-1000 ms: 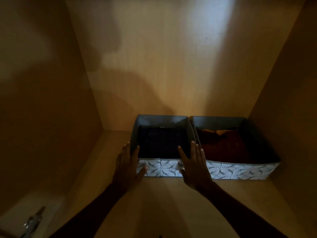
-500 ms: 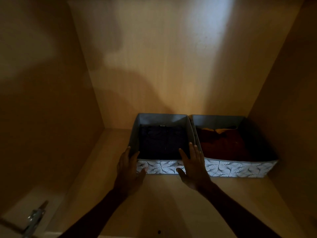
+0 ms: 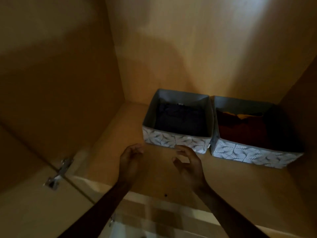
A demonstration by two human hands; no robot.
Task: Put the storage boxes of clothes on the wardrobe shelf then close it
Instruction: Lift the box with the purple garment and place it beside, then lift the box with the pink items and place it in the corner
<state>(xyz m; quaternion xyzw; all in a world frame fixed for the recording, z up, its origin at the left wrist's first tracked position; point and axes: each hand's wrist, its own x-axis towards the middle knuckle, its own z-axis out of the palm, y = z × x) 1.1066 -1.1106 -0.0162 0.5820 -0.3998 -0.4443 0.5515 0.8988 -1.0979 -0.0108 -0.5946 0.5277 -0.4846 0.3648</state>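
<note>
The left grip [image 3: 131, 157], a bare hand, hovers over the pale wooden wardrobe shelf [image 3: 240, 182] with its fingers loosely curled and nothing in them. The right grip [image 3: 188, 162], just beside it, is likewise half curled and holds nothing. Directly beyond the right grip's fingertips stands the grey fabric storage box with a white leaf-patterned front [image 3: 171, 140], holding folded dark navy clothes [image 3: 180, 121]. Whether those fingertips touch its front wall cannot be told. The left grip is clear of it, near its front left corner. Further to the right of both grips, the second grey leaf-patterned storage box [image 3: 248, 153] sits against the first, holding dark red clothes [image 3: 243, 131]. Well to the left of the left grip, a silver metal hinge [image 3: 59, 172] sits on the wardrobe's side panel
</note>
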